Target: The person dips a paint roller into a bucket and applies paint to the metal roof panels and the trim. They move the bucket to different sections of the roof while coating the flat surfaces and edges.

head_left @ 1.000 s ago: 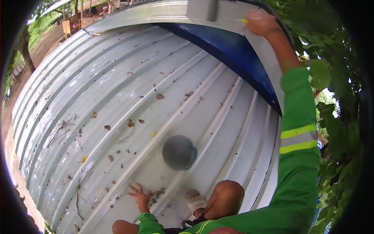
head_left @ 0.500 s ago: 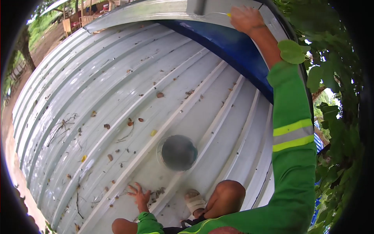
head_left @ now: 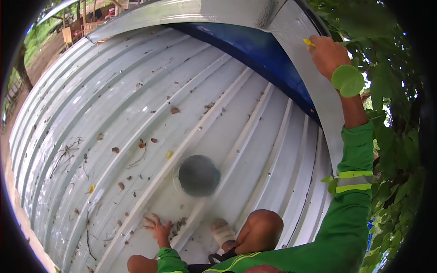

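My right hand (head_left: 328, 55) is closed around a small yellow-tipped tool (head_left: 309, 42), most of it hidden in the fist. It is at the grey metal edge trim (head_left: 314, 86) at the upper right, near the trim's corner. My left hand (head_left: 159, 230) holds nothing and rests with spread fingers on the ribbed metal roof sheet (head_left: 150, 173). A blue panel (head_left: 255, 50) shows between the trim and the roof sheet.
A round dark spot (head_left: 199, 175) lies mid-view. Dry leaves and twigs (head_left: 67, 154) are scattered over the ribs. Green foliage (head_left: 391, 136) crowds the right side, one leaf (head_left: 348, 81) overlapping my right wrist. My sandalled foot (head_left: 223, 232) is on the roof.
My right hand has moved right and down along the trim with the yellow-tipped tool. My left hand stays on the roof. The view has shifted slightly, showing more of the trim's corner.
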A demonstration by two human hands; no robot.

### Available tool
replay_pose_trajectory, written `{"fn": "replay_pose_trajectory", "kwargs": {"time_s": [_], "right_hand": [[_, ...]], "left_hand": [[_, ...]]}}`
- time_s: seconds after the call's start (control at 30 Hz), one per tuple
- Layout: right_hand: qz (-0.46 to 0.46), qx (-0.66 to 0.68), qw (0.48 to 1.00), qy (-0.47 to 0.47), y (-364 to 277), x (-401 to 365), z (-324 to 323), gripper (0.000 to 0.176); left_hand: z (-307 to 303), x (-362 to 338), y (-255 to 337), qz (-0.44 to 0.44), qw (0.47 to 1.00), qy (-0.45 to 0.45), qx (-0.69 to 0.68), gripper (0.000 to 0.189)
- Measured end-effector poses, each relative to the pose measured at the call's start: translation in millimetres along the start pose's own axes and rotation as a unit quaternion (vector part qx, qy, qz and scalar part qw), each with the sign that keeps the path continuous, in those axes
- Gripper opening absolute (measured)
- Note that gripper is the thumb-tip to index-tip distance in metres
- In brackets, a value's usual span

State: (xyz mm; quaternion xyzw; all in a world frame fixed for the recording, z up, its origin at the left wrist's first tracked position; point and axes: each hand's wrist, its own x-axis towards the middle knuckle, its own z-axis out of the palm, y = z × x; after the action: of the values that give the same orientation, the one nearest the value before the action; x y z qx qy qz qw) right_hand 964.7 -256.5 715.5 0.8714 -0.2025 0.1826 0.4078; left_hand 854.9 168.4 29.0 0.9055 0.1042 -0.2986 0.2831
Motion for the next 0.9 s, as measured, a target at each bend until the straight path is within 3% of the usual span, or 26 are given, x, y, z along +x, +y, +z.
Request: {"fn": "replay_pose_trajectory", "kwargs": {"time_s": [0.1, 0.17, 0.33, 0.43, 0.53, 0.7, 0.77, 0.87, 0.9], "right_hand": [[-0.068, -0.004, 0.996, 0.059, -20.1, 23.2, 32.5, 0.018], [-0.101, 0.017, 0.987, 0.122, -65.8, 48.3, 40.9, 0.019], [-0.094, 0.060, 0.992, 0.053, -179.9, 129.4, 56.2, 0.019], [-0.069, 0.089, 0.993, 0.027, -201.6, 144.7, 64.4, 0.021], [-0.056, 0.078, 0.995, 0.014, -170.8, 125.3, 68.4, 0.022], [-0.036, 0.064, 0.996, 0.053, -49.8, 13.3, 71.2, 0.017], [-0.070, -0.020, 0.994, 0.083, -2.4, -24.6, 67.2, 0.017], [0.043, 0.116, 0.992, 0.017, 34.1, -65.2, 61.1, 0.022], [0.013, 0.092, 0.995, 0.042, 41.6, -77.5, 56.7, 0.025]], "left_hand": [[2.0, 4.4, -4.4, 0.013, 1.000, 0.004, 0.004, 0.107], [5.2, 7.7, -8.2, 0.017, 1.000, 0.000, 0.007, 0.107], [-1.4, 3.5, -4.9, -0.004, 1.000, -0.019, 0.002, 0.105], [1.0, 5.4, -7.3, 0.008, 1.000, -0.010, -0.008, 0.104], [4.6, 8.7, -12.0, 0.028, 0.999, -0.003, -0.018, 0.104], [4.4, 6.2, -10.6, 0.019, 1.000, -0.001, -0.021, 0.103], [3.3, 5.8, -6.0, 0.025, 0.999, 0.009, -0.027, 0.103], [0.8, 3.3, 0.2, -0.003, 1.000, 0.000, -0.026, 0.103], [-2.0, 4.6, 2.7, -0.019, 0.999, -0.005, -0.026, 0.103]]}}
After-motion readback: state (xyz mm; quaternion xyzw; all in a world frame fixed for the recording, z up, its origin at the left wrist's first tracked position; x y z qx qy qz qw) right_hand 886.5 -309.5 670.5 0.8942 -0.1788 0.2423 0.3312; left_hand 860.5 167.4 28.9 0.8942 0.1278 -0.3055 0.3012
